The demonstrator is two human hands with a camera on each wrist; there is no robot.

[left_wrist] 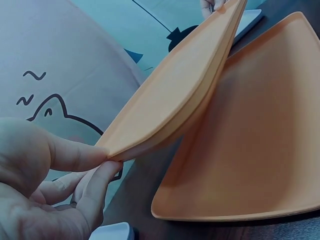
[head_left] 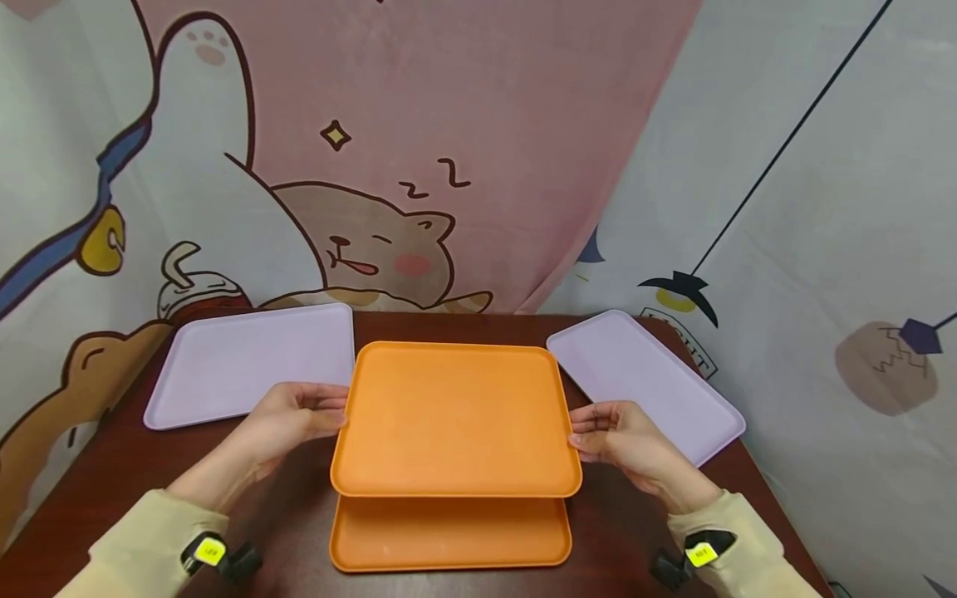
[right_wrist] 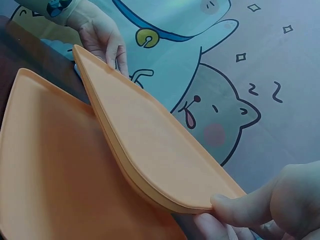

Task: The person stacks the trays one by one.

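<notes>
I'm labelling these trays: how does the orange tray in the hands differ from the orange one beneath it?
The raised orange tray is pinched by the left hand and right hand; the lower orange tray rests on the table. The raised tray is tilted; the lower tray lies flat. In the head view, the raised tray hides much of the lower tray. Both have rounded corners.

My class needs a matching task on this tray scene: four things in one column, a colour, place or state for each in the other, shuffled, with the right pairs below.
Column one
1. upper orange tray
2. lower orange tray
3. left hand
4. table

Column two
A. dark brown
B. pinching a tray's left edge
C. gripped at both sides and held up
D. partly hidden in the head view by a raised tray

Right pairs: 1-C, 2-D, 3-B, 4-A
</notes>
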